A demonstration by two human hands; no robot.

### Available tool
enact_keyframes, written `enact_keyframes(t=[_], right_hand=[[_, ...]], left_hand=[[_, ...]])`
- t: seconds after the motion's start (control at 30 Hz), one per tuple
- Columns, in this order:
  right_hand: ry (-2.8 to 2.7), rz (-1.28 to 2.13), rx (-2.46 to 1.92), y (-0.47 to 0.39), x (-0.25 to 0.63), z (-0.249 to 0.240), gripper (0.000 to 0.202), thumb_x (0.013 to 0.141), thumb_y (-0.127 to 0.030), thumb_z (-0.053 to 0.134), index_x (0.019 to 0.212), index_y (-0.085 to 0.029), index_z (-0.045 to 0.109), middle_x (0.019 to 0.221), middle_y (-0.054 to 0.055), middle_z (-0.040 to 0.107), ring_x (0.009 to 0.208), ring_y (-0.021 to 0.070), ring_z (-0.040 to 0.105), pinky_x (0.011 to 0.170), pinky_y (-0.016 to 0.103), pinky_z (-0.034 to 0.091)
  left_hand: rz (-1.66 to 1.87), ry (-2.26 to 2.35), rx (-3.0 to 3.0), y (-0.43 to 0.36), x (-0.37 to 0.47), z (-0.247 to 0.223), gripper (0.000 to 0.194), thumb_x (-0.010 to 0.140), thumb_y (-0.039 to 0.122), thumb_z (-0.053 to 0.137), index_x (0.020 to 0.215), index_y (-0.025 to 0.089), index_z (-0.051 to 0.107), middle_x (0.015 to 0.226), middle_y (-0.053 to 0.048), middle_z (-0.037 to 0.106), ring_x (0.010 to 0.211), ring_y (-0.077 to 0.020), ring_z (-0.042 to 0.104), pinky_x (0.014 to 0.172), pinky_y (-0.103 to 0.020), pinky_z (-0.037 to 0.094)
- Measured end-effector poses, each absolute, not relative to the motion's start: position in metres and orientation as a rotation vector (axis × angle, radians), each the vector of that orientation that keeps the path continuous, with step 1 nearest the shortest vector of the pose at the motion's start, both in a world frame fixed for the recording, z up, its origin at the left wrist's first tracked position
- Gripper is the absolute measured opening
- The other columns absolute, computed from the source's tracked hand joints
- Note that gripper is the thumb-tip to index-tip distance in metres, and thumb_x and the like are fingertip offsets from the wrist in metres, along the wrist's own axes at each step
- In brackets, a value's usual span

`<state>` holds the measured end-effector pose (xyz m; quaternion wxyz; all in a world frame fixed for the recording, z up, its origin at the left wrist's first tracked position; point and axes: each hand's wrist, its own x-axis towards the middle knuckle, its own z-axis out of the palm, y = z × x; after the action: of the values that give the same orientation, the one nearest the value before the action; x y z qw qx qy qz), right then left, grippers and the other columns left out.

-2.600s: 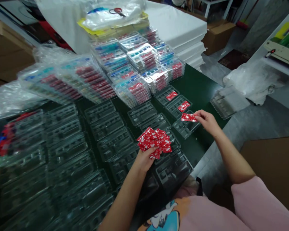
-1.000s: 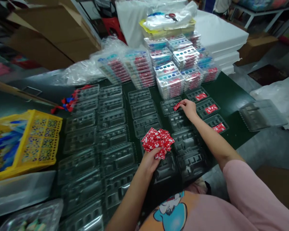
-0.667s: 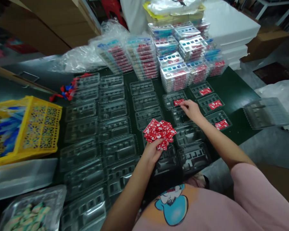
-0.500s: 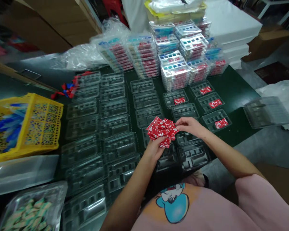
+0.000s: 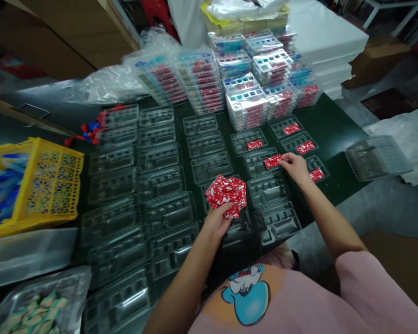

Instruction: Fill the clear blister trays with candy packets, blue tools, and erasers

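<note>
My left hand (image 5: 220,218) is closed around a fanned bunch of small red-and-white packets (image 5: 226,192), held over the clear plastic trays. Farther right, my right hand (image 5: 294,167) pinches the end of a single red-and-white packet (image 5: 272,161). That packet lies over the wide compartment of a clear tray (image 5: 256,162); whether it rests on the bottom I cannot tell. Red packets also sit in the neighbouring trays, such as this one (image 5: 254,144) behind and another (image 5: 305,147) to the right. Nearer me are trays without packets, including one (image 5: 278,222) at the table's front edge.
Rows of clear trays (image 5: 163,183) cover the table's left half. Stacked filled packs (image 5: 247,109) stand at the back. At left are a yellow basket (image 5: 55,181) of blue items and a clear tray (image 5: 80,283) of small green-beige pieces. Stacked empty trays (image 5: 378,157) lie at right.
My right hand has moved right and away from the bunch, carrying one packet to a tray. My left hand still holds the bunch, in nearly the same place.
</note>
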<state>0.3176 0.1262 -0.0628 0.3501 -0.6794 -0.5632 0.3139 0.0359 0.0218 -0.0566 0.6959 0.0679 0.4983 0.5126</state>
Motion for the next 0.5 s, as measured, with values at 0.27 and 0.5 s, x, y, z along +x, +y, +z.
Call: enact_keyframes(t=[0.27,0.5], right_hand=[[-1.737,0.443,-1.824,0.118,0.300,-0.060,0.020,0.080,-0.025,0.064,0.098,-0.018,0.068,0.097,0.011,0.064,0.092,0.0243,0.060,0.085,0.038,0.045],[-1.577,1.380,-1.271,0.062,0.251,-0.035,0.027,0.081,-0.036,0.064,0.100,-0.018,0.065,0.088,0.003,0.068,0.079,0.0163,0.062,0.076,0.030,0.048]], left_hand=[[1.135,1.085,0.137,0.023,0.041,-0.052,0.044,0.049,0.002,0.076,0.088,0.018,0.062,0.084,-0.002,0.072,0.071,-0.0191,0.068,0.061,-0.029,0.058],[1.117,1.042,0.145,0.021,0.055,-0.051,0.043,0.051,0.002,0.074,0.090,0.014,0.062,0.082,-0.005,0.071,0.070,-0.0210,0.067,0.058,-0.030,0.057]])
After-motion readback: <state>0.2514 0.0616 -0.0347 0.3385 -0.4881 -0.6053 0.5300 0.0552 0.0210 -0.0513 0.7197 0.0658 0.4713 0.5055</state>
